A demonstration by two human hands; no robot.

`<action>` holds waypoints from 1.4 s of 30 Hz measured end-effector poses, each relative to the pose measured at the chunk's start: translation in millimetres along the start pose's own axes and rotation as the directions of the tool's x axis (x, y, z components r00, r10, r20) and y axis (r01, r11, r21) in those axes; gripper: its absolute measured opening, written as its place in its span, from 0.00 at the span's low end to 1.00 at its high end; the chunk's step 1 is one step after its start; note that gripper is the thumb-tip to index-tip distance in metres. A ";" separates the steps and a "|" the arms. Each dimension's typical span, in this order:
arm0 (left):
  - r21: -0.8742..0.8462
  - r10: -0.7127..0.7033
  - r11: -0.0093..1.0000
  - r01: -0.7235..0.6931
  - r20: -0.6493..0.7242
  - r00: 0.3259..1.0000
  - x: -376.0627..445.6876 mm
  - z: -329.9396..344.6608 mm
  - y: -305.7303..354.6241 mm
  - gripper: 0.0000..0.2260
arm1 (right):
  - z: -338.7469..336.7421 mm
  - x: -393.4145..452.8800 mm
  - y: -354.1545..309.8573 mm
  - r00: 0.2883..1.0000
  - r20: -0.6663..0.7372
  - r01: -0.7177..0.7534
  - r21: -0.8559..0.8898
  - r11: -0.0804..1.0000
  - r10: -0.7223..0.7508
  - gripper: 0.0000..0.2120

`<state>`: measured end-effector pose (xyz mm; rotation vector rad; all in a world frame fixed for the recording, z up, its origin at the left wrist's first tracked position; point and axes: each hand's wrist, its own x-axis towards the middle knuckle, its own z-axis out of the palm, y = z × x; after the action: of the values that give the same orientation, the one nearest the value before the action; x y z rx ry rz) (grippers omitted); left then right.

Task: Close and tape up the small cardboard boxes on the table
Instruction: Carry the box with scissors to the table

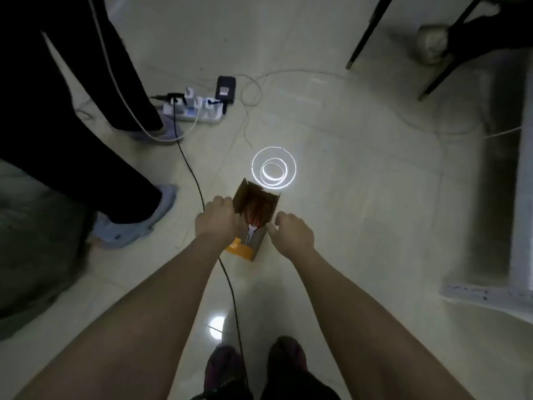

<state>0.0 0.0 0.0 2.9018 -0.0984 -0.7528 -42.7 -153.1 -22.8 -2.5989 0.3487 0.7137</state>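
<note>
A small open cardboard box is held out over the tiled floor, its top flaps standing up. Inside it I see something red and a white piece; an orange patch shows on its near end. My left hand grips the box's left side. My right hand holds the right side, fingers curled on the edge. No tape is in view.
A person in dark trousers and pale blue shoes stands at the left. A white power strip with plugs and a black adapter lies on the floor behind, and a black cable runs toward me. Dark chair legs stand upper right; a pale ledge runs along the right.
</note>
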 end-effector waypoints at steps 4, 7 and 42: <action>0.032 -0.086 0.996 0.085 0.032 0.996 48.2 81.2 -20.1 0.18 | 79.1 49.3 13.6 0.994 0.038 -0.107 0.031 0.994 0.106 0.22; -0.012 -0.111 0.994 0.111 -0.045 0.993 75.2 124.7 -30.6 0.15 | 119.3 74.4 23.5 0.990 0.033 -0.139 0.109 0.984 0.136 0.21; -0.208 0.234 0.919 -0.334 -0.393 0.889 -198.9 -538.3 174.2 0.09 | -533.6 -266.6 -104.0 0.896 -0.375 -0.013 0.513 0.858 0.238 0.17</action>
<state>84.3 -87.5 587.3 2.6235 -0.3464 -0.1590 -2.2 -272.2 569.5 -2.2099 0.7413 0.0479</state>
